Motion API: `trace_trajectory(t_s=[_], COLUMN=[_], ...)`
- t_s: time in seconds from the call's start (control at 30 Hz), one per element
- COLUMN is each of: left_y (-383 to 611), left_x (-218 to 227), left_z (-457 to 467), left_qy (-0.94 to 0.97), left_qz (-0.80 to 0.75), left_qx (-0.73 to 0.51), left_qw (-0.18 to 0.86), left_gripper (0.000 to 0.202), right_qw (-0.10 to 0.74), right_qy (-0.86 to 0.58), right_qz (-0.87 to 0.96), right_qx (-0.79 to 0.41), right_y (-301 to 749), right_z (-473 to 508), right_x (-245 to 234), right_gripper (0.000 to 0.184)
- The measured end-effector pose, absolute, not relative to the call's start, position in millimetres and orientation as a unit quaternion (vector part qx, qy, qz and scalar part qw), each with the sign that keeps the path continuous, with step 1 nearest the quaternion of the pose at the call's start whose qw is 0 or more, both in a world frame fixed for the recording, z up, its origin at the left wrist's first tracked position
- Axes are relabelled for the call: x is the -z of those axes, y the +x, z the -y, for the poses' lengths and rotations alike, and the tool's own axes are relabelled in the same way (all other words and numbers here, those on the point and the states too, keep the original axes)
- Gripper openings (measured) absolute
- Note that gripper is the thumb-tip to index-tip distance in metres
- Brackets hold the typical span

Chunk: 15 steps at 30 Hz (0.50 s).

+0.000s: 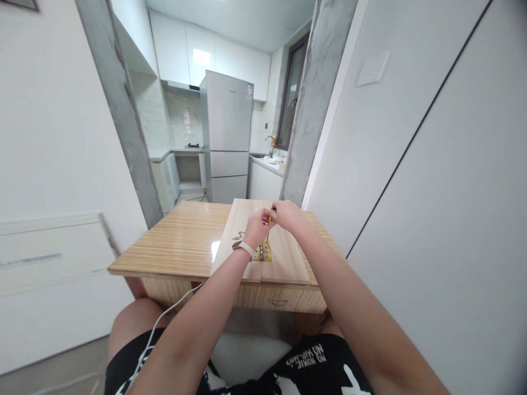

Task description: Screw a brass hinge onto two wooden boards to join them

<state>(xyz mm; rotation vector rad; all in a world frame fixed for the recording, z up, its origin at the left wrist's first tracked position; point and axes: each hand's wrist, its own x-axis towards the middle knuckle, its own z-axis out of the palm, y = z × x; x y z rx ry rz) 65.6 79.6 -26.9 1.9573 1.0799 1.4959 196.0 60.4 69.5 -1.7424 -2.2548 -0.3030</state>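
My left hand [258, 226], with a light-banded watch [244, 248] on its wrist, has its fingers closed round the handle of a screwdriver [270, 218]. The handle is yellow and black and mostly hidden by fingers. My right hand [287, 213] grips its top end. Below the hands, the thin shaft points down toward a brass-coloured hinge [262, 252]. This hinge lies across the seam between two pale wooden boards [288, 260], partly behind my left wrist. Left of my left hand, several small dark screws [239, 236] lie on the board.
The boards rest on a striped wooden table [185, 236] with a drawer handle [278, 302] at its front. A white cable [173, 307] hangs over the front edge. Beyond stand a fridge [228, 115] and a sink counter. A white wall [411, 192] rises close on the right.
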Motion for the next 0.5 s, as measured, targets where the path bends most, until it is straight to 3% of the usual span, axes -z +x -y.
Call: trace_trajectory(t_s=[0.23, 0.5], left_y=[60, 59], left_x=[21, 18], left_z=[-69, -69], left_qy=[0.73, 0.745], left_qz=[-0.399, -0.379], left_qx=[-0.52, -0.52], left_qw=[0.195, 0.173], left_gripper=[0.055, 0.055], right_qw=[0.293, 0.204], right_qy=[-0.639, -0.68], right_qz=[0.705, 0.702], right_qx=[0.093, 0.055], right_y=[213, 231], right_z=[-59, -57], right_x=[-37, 66], right_gripper=[0.062, 0.035])
